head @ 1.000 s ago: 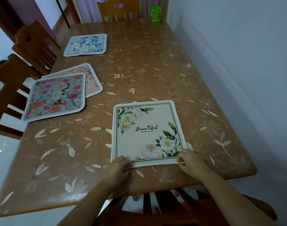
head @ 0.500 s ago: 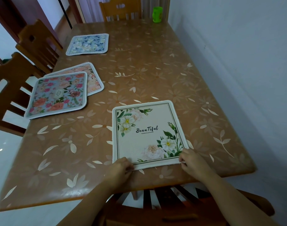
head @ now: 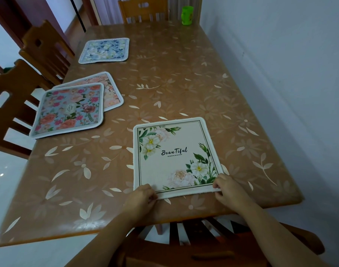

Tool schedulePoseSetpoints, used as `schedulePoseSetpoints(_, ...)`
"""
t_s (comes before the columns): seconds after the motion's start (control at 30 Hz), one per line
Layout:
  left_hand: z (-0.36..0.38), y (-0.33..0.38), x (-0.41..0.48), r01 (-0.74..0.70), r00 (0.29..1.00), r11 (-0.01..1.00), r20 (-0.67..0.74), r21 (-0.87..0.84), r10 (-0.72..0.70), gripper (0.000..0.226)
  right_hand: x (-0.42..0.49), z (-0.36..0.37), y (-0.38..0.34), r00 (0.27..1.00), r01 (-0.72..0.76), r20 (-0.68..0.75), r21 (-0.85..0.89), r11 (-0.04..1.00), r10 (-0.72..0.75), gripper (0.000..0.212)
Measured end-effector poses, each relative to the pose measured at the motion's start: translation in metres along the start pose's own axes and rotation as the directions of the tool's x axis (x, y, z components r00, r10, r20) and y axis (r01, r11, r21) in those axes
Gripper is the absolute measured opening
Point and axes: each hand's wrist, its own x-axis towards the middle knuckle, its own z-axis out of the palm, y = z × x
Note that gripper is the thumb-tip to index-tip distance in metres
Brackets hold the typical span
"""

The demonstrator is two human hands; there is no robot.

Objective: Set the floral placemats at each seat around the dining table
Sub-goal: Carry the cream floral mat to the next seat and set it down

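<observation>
At the near end of the table (head: 164,89), a cream mat (head: 176,157) printed with white flowers and the word "Beautiful" lies flat, its near edge close to the table's edge. The left hand (head: 140,199) pinches the mat's near left corner, fingers curled shut on the white border. The right hand (head: 227,188) does the same at the near right corner, thumb on top of the border and fingers closed around it. Both forearms reach in from below, over a wooden chair (head: 193,245) tucked at this end.

Along the table's left side, a blue-grey mat (head: 68,110) with pink and orange roses sits in front of a second chair (head: 8,110). It overlaps a peach mat (head: 111,89) that lies partly under it, just behind and to the right. Farther up the same side, a mat with dark blue flowers (head: 105,51) lies alone and flat, in front of a third chair (head: 45,49) and well apart from the stacked pair.

A fourth chair (head: 143,10) stands at the far end, with no mat before it. A green cup (head: 187,15) stands upright near the far right corner, beside the wall (head: 280,64). The table runs along this wall on its right side and wears a brown cover with pale leaf and flower shapes.
</observation>
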Motion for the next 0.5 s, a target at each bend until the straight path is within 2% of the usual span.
schedulePoseSetpoints(0.5,-0.0003,0.001,0.0011,0.018,1.0,0.998,-0.002,-0.059,-0.018,0.006,-0.0021,0.0,-0.0021,1.0,-0.028,0.006,-0.006,1.0,0.028,0.007)
